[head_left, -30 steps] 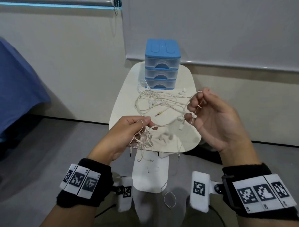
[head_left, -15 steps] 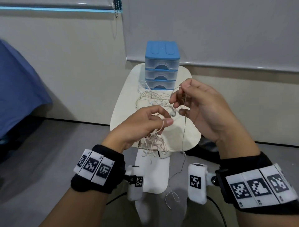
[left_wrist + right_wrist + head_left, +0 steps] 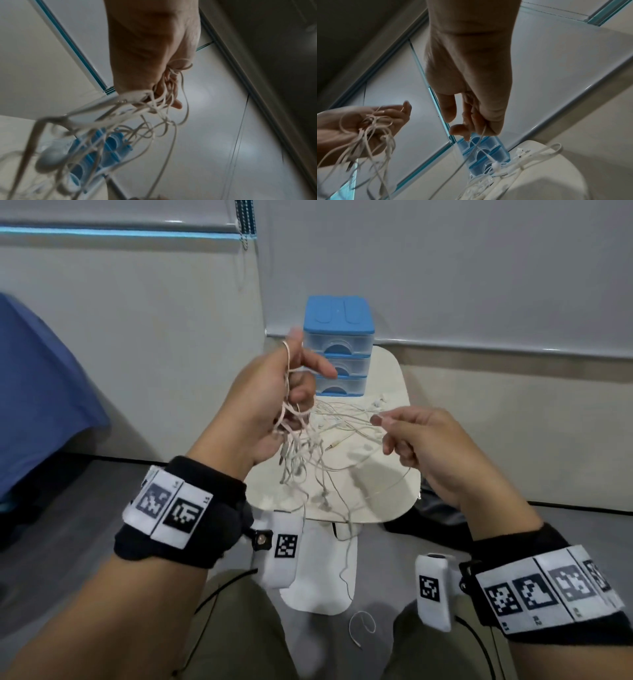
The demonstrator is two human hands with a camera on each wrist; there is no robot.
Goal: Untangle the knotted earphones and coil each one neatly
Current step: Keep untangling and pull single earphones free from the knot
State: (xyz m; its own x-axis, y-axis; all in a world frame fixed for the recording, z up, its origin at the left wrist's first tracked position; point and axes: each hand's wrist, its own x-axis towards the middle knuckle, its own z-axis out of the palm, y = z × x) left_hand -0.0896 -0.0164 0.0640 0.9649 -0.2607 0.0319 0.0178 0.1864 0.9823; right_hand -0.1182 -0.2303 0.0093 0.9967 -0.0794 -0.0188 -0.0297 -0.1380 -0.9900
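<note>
Having risen toward twelve o'clock, the left hand (image 3: 274,398) is gripping a hanging earphone tangle (image 3: 301,453) while the right hand (image 3: 431,446) at three o'clock is pinching one cord, leaving the table's (image 3: 394,501) earphones still knotted, none coiled.

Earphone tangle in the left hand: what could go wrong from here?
1. The left hand holds the tangle raised while the right hand pinches one strand; pulling apart could tighten knots.
2. A cable hangs past the table edge and may drag down.
3. Loose earphones on the table could get snagged.
</note>
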